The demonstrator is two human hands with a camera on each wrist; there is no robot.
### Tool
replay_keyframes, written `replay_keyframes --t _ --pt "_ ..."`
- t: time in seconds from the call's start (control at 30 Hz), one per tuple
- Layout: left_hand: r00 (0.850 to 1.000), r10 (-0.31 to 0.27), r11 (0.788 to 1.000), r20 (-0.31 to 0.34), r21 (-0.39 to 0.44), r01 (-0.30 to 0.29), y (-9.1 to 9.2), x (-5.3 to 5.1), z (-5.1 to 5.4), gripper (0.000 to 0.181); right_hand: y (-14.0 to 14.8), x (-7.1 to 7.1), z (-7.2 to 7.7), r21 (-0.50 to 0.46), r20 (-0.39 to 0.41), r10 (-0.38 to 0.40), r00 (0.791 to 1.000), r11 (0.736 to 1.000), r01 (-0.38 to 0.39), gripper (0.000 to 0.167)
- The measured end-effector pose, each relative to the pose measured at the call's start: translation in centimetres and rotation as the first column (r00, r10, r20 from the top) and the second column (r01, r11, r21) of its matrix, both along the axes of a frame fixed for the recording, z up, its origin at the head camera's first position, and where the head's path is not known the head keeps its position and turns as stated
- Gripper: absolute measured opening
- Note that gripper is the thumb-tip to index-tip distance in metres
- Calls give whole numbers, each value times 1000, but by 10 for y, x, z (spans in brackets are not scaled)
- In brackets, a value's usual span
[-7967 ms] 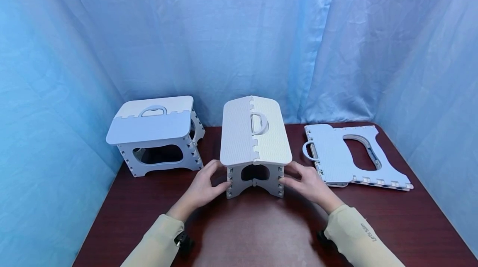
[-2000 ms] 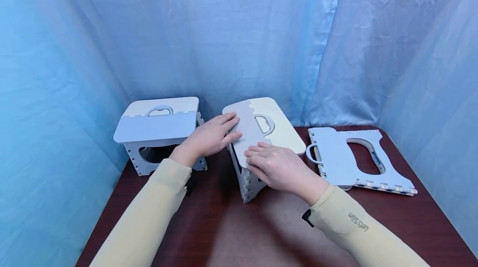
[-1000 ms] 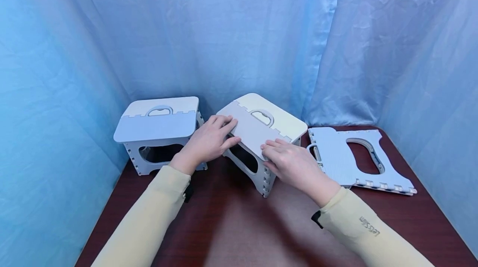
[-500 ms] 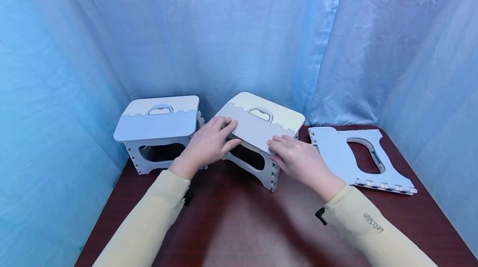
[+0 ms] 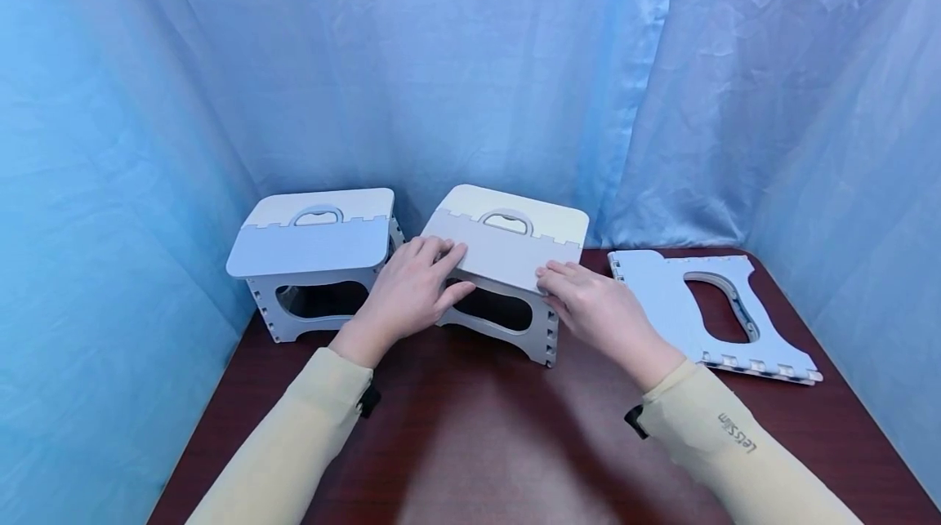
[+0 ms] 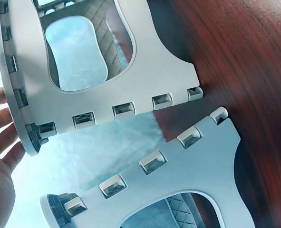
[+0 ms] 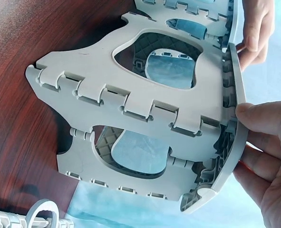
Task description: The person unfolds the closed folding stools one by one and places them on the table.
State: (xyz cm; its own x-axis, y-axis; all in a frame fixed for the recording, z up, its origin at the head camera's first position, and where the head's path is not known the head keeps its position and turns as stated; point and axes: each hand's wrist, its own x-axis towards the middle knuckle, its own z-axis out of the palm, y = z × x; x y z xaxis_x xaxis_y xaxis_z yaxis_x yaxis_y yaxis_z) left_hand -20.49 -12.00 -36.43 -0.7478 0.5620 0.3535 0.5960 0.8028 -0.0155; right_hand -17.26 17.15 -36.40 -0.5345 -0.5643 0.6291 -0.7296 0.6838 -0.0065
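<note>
A white folding stool (image 5: 500,247) stands unfolded in the middle of the table, its seat flat and turned slightly askew. My left hand (image 5: 415,284) holds the seat's left front part, fingers on top and thumb at the front edge. In the left wrist view its fingers (image 6: 7,137) lie against the far side of the seat edge. At the right front corner, my right hand (image 5: 599,309) grips the seat edge. The right wrist view shows the thumb (image 7: 259,116) on that edge, with the other fingers partly hidden behind it.
A second unfolded stool (image 5: 316,264) stands close on the left, almost touching my left hand. On the right a folded stool (image 5: 676,296) lies flat on the dark red table (image 5: 500,443). Blue curtains (image 5: 412,84) enclose the back and sides.
The middle stool's peaked seat has flattened. Under both hands the stool has turned counterclockwise, bringing its long side to the front; my right hand has moved right with it.
</note>
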Motion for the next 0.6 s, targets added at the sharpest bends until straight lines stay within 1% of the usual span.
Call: replay_keyframes --t 0.17,0.4,0.6 --pt "1000 10 1000 -26 8 -9 0 4 -2 58 2 -3 -1 -2 8 -15 1000 1000 15 32" --pt "997 18 1000 -73 24 -17 1 9 -6 57 4 -7 -3 -8 37 -63 997 998 64 35" --pt "994 37 999 -103 39 -33 2 15 -8 57 3 -11 -5 -9 61 -94 994 995 95 34"
